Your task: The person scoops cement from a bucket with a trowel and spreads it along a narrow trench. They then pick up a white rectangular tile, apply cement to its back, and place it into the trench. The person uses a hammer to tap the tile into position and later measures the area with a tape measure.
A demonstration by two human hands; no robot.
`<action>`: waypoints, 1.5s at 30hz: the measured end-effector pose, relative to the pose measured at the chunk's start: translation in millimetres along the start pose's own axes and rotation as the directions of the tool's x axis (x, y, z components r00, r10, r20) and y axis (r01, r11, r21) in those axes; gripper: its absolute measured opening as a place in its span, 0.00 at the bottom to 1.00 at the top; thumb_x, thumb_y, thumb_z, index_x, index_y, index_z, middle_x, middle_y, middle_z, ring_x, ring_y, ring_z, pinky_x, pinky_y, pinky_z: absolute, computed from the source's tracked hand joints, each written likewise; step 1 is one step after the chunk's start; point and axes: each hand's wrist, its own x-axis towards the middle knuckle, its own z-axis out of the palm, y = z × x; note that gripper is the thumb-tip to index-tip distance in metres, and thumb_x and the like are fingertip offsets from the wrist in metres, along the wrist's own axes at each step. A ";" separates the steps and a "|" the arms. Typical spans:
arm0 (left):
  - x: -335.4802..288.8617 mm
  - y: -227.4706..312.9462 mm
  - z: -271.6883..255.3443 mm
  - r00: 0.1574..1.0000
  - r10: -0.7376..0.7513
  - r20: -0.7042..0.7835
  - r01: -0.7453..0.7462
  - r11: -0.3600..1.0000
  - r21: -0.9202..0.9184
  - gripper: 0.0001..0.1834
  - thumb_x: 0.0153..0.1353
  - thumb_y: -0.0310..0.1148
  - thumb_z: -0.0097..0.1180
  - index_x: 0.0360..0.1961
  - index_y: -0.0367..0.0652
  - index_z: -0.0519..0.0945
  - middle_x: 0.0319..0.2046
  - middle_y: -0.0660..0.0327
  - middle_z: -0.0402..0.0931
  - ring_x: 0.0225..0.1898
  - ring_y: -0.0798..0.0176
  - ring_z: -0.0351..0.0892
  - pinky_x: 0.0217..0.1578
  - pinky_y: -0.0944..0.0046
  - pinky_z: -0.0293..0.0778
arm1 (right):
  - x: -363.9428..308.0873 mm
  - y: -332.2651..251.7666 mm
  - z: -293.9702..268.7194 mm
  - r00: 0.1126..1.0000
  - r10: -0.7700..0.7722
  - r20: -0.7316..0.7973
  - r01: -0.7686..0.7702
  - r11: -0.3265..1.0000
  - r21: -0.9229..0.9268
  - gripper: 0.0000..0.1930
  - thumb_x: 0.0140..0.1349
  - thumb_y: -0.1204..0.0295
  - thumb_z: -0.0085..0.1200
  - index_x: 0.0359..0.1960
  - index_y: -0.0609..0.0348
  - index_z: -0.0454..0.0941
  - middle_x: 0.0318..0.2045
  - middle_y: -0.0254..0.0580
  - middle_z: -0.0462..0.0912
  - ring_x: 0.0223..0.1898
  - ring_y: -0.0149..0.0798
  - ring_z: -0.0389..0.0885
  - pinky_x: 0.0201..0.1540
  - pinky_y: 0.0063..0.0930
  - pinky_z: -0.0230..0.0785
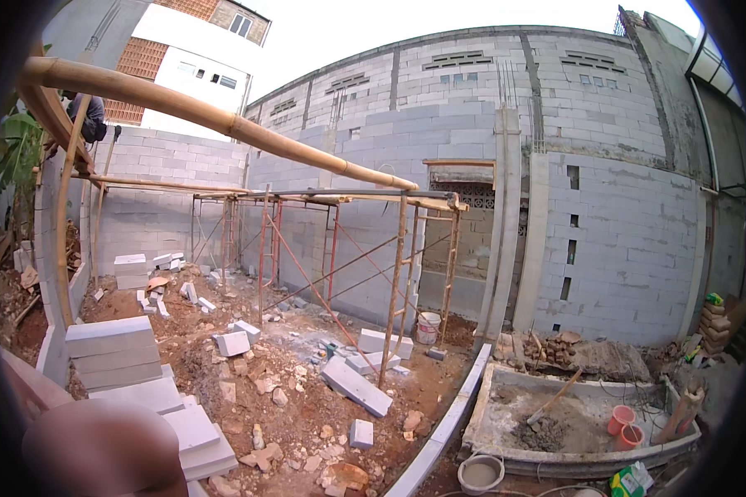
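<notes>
One left hand [99, 449], blurred, cannot tell grip | one block pile [192, 429] beyond | two red buckets [621, 419] in one trough [564, 467]

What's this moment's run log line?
left hand: blurred, grip unclear | right hand: out of view | nearest in frame: pale blocks | frame right: trough, red buckets

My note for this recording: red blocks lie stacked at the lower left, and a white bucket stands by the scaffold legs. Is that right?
Not quite: the stacked blocks are pale grey, not red, as the head view shows. The rest holds.
</notes>
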 end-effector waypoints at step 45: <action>-769.1 152.9 390.5 -0.357 0.255 0.899 0.656 0.753 0.047 0.31 0.63 0.52 0.60 0.58 0.39 0.75 0.58 0.45 0.73 0.63 0.42 0.70 0.67 0.46 0.60 | 115.8 38.0 404.6 0.974 0.067 -0.218 -0.167 0.860 -0.483 0.28 0.65 0.67 0.56 0.68 0.53 0.69 0.49 0.60 0.83 0.47 0.62 0.83 0.46 0.53 0.75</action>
